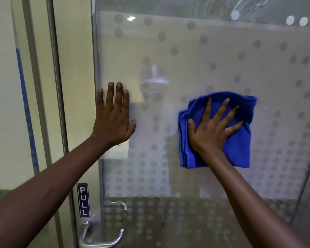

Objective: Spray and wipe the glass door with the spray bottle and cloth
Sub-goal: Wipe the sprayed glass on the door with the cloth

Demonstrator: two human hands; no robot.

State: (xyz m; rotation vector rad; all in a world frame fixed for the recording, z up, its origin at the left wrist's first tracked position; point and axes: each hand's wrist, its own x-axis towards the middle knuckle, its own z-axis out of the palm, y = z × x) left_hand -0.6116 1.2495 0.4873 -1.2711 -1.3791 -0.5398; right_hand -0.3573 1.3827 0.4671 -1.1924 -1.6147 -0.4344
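The glass door (pixel 213 56) fills the middle and right of the head view, frosted and patterned with grey dots. A folded blue cloth (pixel 240 140) lies flat against the glass at mid height. My right hand (pixel 210 129) presses on the cloth with fingers spread. My left hand (pixel 113 119) rests flat and empty on the glass near the door's left edge, fingers together and pointing up. No spray bottle is in view.
A metal lever handle (pixel 100 235) sits at the door's lower left, below a dark "PULL" sign (pixel 83 200). A metal frame (pixel 57 86) and a cream wall panel with a blue stripe (pixel 25 108) stand to the left. Smears show at the top right of the glass.
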